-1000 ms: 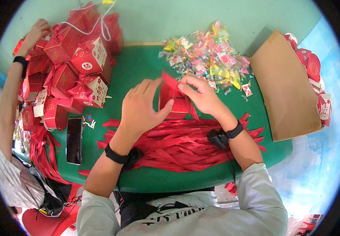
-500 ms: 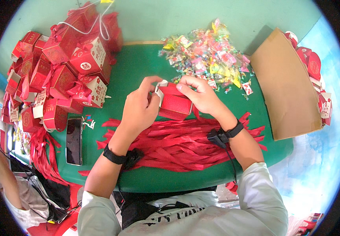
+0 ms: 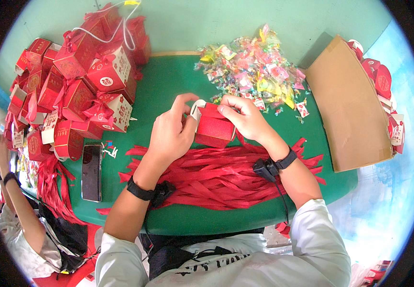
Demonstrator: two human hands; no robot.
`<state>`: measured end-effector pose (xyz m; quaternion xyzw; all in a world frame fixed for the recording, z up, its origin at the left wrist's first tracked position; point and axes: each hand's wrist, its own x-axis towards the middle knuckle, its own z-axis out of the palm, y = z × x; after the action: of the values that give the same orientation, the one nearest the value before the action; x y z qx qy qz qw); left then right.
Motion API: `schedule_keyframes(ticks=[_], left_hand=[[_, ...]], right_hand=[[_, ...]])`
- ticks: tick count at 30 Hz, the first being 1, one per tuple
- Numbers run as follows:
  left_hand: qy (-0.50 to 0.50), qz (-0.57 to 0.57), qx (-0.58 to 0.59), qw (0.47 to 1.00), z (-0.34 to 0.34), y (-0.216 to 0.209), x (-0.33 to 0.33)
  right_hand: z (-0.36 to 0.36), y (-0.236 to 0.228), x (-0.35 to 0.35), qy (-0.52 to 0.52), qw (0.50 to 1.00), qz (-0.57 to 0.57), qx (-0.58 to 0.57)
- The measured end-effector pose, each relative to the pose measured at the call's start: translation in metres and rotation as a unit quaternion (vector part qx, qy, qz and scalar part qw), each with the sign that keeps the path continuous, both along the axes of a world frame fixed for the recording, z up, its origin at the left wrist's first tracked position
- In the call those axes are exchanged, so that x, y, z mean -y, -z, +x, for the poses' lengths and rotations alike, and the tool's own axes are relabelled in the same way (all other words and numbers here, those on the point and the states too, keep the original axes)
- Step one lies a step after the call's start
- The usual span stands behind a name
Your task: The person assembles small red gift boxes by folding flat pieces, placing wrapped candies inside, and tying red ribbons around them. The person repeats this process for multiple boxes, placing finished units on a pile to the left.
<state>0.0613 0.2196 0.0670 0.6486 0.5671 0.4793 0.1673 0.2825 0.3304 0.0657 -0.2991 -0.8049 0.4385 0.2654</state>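
In the head view, the person's two hands were both engaged on a small red cardboard box with a white inner flap, which sat near the middle of the green-covered worktop. The left hand gripped the flap at the box's left side between thumb and curled fingers, while the right hand pinched the upper right edge, thumb on top. Just below the box, toward the person, a broad heap of flat red fabric ribbons lay crosswise beneath the forearms. Left of that heap rested a dark rectangular phone, with several short white sticks just beside it. Beyond the hands, slightly right, spread a pile of small multicoloured wrapped sweets. A large plain brown cardboard carton leaned at the right, more red and white pieces showing behind it. At the left were stacked many red and white boxes tied with ribbon; past them, a co-worker's hand was raised at the rim, and what it held could not be told.
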Motion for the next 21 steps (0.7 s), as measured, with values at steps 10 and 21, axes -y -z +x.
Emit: schedule_keyframes(ticks=[10, 21], left_hand=[[0.002, -0.002, -0.023, 1.000, -0.0005, -0.0014, 0.0014], [0.007, 0.010, -0.026, 1.000, -0.0010, 0.0004, 0.0008]], right_hand=[[-0.0046, 0.0042, 0.0026, -0.005, 0.998, 0.003, -0.061], [-0.0024, -0.0026, 0.0057, -0.020, 0.997, -0.044, -0.057]])
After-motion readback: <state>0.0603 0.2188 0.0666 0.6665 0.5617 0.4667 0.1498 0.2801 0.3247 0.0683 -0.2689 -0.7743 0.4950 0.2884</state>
